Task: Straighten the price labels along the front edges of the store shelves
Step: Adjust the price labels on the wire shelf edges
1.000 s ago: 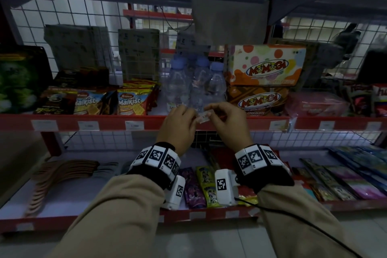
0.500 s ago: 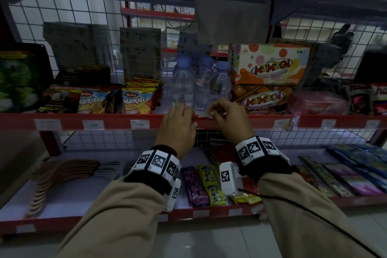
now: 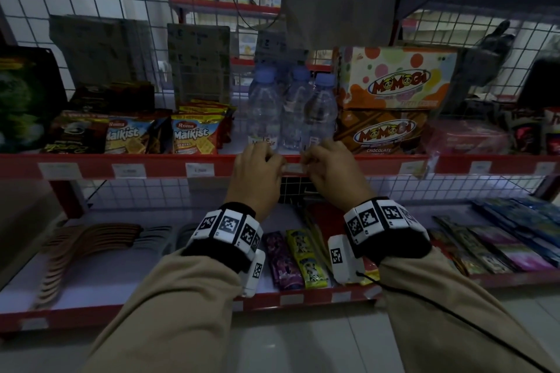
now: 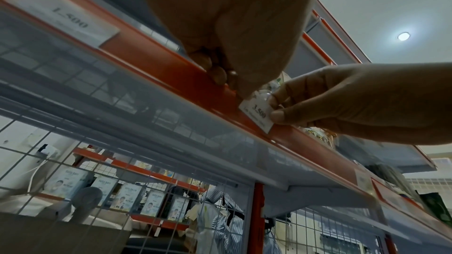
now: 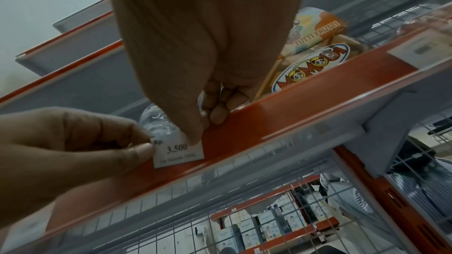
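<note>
Both hands at the red front rail (image 3: 169, 167) of the middle shelf, dead centre of the head view. Between them a white price label (image 5: 178, 151), printed "Rp. 3.500", lying against the rail face with its top edge standing above the rail lip; it sits slightly tilted.

Left hand (image 3: 257, 182) pinches the label's left edge between thumb and forefinger, remaining fingers curled. Right hand (image 3: 332, 174) has its thumb tip pressed on the label's upper right corner, other fingers curled over the rail's top edge, so it grasps label and rail together.

Directly behind the label, at 12 o'clock from the hands: three clear water bottles (image 3: 291, 112) with blue caps. At 2 o'clock, two stacked Momogi boxes (image 3: 394, 100). At 10 o'clock, Malkist cracker packs (image 3: 194, 138). Further labels (image 3: 200, 169) sit along the rail at 9 o'clock. At 6 o'clock, the lower shelf carries flat snack sachets (image 3: 295, 257).
</note>
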The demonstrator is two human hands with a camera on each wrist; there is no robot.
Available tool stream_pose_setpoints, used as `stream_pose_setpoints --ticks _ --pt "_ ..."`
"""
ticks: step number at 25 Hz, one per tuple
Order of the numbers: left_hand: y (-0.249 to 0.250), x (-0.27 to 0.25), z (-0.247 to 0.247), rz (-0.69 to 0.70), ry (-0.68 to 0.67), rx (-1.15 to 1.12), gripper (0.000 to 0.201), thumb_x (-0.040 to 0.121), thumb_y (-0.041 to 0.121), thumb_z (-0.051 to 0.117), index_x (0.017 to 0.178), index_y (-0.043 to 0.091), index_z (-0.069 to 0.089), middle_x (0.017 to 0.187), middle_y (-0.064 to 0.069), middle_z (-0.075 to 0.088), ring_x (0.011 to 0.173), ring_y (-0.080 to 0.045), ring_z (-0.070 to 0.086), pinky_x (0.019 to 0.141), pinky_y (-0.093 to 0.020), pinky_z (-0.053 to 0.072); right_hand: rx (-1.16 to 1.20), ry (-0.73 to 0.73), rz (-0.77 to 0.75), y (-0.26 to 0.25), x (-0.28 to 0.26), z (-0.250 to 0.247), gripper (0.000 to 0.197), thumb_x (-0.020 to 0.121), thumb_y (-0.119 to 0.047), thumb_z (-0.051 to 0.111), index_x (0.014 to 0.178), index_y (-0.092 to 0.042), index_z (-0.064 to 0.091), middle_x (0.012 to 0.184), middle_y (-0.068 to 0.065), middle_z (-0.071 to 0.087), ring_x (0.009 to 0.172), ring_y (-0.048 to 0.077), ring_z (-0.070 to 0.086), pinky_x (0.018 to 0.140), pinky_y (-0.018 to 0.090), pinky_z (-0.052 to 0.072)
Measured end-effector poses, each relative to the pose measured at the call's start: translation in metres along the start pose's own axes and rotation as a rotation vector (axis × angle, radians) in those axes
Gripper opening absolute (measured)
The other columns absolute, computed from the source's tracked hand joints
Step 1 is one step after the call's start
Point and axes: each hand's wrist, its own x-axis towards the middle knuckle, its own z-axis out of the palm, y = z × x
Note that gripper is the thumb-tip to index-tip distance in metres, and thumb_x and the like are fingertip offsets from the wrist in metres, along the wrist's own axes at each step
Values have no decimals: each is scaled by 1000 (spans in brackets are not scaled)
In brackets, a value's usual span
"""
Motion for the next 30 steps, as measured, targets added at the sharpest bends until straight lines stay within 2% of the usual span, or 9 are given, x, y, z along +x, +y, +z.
stream_pose_setpoints --ticks 4,8,12,19,24,30 --pt "-1 0 2 0 8 -13 12 85 7 60 96 10 61 93 -9 49 88 -27 45 75 -36 35 -48 -3 7 -2 -1 1 15 88 -12 57 100 -14 66 105 10 56 98 30 47 85 44 41" --pt "-1 0 2 -2 24 -19 5 87 9 60 91 7 63 91 -10 50 87 -28 46 74 -36 34 -88 8 -3 -2 -2 4 16 88 -13 56 101 -14 65 105 10 55 98 30 46 80 37 36" --pt "-1 0 1 6 43 -35 8 89 12 58 93 8 63 90 -9 51 86 -27 46 75 -36 36 -105 8 -1 -2 -3 5 15 89 -14 54 101 -14 65 106 9 54 99 30 45 78 33 29" --pt "3 -2 1 -23 48 -11 9 89 11 56 94 7 63 93 -12 52 89 -30 47 78 -39 37 -3 69 10 -2 -5 7 14 86 -12 59 99 -15 58 105 5 55 97 26 45 79 36 32" --pt "1 -5 -1 -6 48 -4 14 83 4 58 96 9 60 96 -10 53 90 -27 47 78 -37 39 15 160 -4 -2 -9 10 13 82 -5 59 94 -11 61 100 9 55 94 26 45 80 41 41" --pt "0 -6 -1 13 71 -29 19 80 0 60 97 6 62 95 -12 53 90 -28 49 77 -40 44 10 229 -23 0 -12 14 17 81 -4 57 96 -9 62 101 9 56 93 26 44 80 43 42"
